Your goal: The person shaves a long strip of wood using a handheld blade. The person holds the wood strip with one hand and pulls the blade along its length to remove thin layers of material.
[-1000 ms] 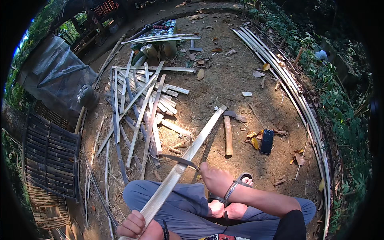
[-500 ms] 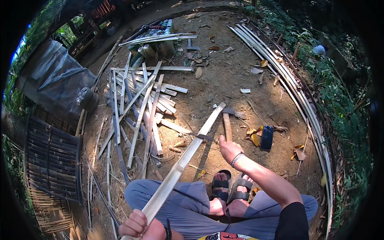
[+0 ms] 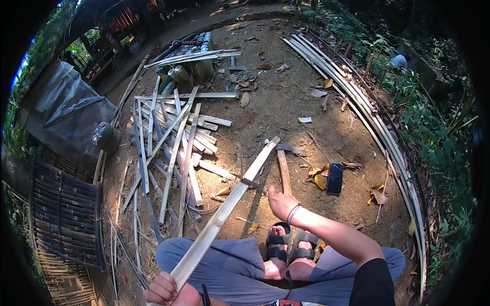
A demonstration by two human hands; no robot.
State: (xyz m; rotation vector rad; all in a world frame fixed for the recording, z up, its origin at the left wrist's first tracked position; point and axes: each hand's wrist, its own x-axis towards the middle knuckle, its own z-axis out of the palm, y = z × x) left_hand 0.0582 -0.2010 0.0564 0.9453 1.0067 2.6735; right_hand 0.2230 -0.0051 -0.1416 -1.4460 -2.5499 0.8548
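A long pale bamboo strip (image 3: 217, 219) slants from my lap up and away to the right, its far end above the ground. My left hand (image 3: 171, 290) is wrapped round its near end at the lower edge. My right hand (image 3: 282, 204) is closed on a knife (image 3: 253, 185), whose handle is mostly hidden in the fist. The dark narrow blade lies across the strip in its farther half. A thin curl (image 3: 240, 157) rises beside the blade. Just beyond my right hand, a hatchet (image 3: 284, 171) with a wooden handle lies on the ground.
A pile of split bamboo strips (image 3: 178, 137) lies at the left. Beyond it are bamboo tubes (image 3: 178, 75) and a hammer-like tool (image 3: 236, 67). Long poles (image 3: 357, 109) run along the right. A phone (image 3: 335, 178) lies near dry leaves. A dark slatted bamboo panel (image 3: 66, 211) stands far left.
The knife has slid a little along the strip toward me, and my right hand has moved left and down with it. My left hand keeps its grip. The whole view has shifted slightly.
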